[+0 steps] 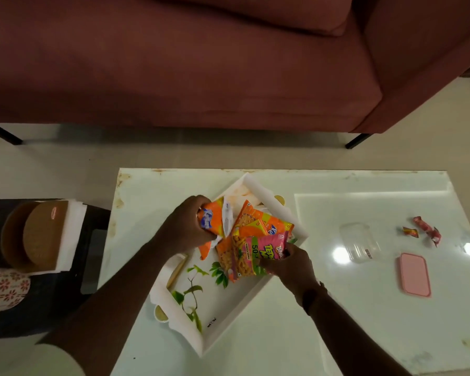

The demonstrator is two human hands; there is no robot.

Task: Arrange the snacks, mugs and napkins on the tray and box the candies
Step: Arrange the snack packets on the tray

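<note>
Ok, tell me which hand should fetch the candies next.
Right, probably. The candies and clear box lie nearer the right hand, which must first release its pink packet; the left hand grips an orange packet over the tray's other side.

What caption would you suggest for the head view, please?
Left hand and right hand hold snack packets over the tray; candies lie near the open box.

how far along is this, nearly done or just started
Early. Done: some orange packets lie on the tray. In hand: left hand grips an orange packet, right hand a pink packet, over the tray. Left: mugs and napkins aside, candies outside the open box.
</note>
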